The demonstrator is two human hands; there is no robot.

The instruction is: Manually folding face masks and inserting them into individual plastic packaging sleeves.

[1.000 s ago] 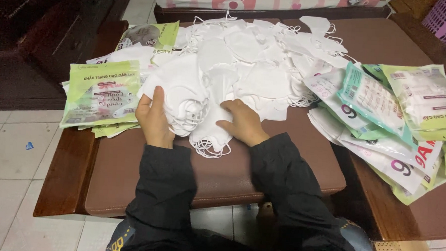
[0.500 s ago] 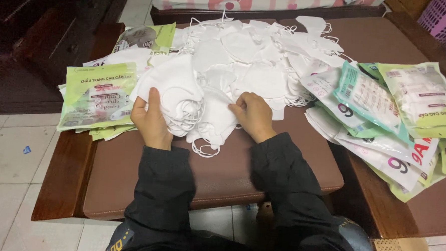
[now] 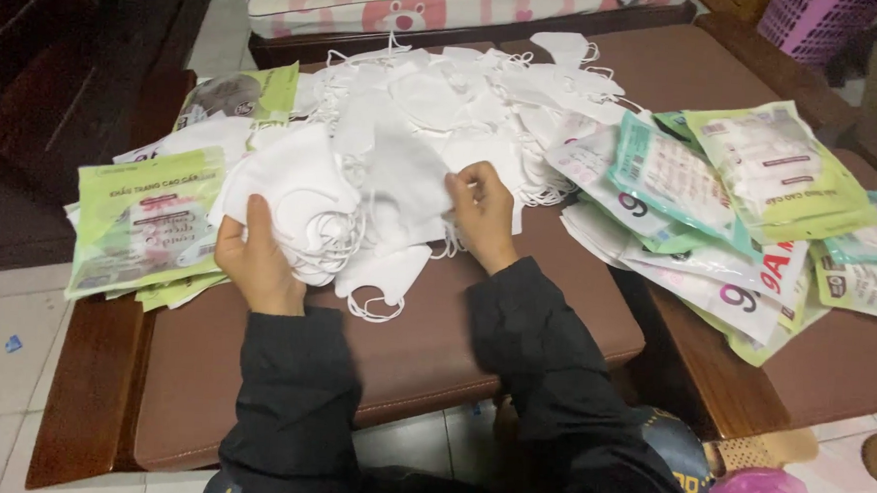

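A stack of white folded fabric face masks (image 3: 297,206) sits gripped in the left hand (image 3: 255,263), fingers closed around its edge. Just beside it, the right hand (image 3: 484,211) pinches a single white mask (image 3: 401,191) from the loose white heap of masks (image 3: 465,100) beyond. Green printed plastic packets (image 3: 144,219) lie left of the left hand, on the brown cushioned bench (image 3: 405,344).

Both arms wear long black sleeves of a soft, matte cloth, creased and bunched along the forearms and ending in plain cuffs at the wrists. The left hand (image 3: 257,264) and the right hand (image 3: 484,214) are bare, with no gloves, rings or watch showing. The dark garment continues down over the body.
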